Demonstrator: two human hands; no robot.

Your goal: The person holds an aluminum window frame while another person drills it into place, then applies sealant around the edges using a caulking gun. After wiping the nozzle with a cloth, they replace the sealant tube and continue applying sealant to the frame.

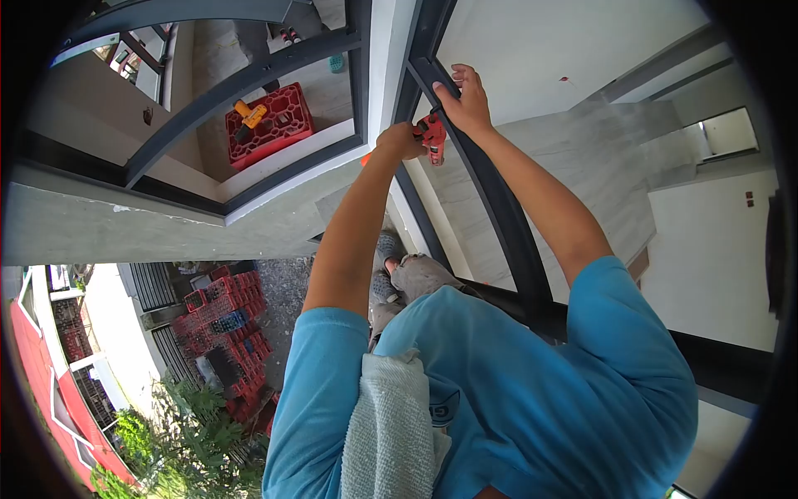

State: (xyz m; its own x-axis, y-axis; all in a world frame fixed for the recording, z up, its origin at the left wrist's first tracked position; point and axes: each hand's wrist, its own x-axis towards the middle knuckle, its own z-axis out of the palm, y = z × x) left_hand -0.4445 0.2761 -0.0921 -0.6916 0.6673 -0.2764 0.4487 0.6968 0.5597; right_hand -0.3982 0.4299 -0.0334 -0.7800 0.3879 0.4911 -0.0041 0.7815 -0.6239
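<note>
My left hand (401, 141) is closed around a red power drill (431, 140), which sits against a dark metal window frame (499, 200). Part of the drill is hidden behind the hand and the frame. Higher up, my right hand (467, 101) rests against the same frame, its fingers stretched and thumb apart, with nothing visible in it. A light towel (392, 424) hangs down over the front of my blue shirt.
Through the opening at left, a yellow-and-black drill (249, 118) lies on an upturned red crate (270, 133). Stacked red crates (229, 320) stand on gravel below, near green plants (179, 432). A wall ledge (274, 237) runs beside me. Another person's legs (252, 41) show at the top.
</note>
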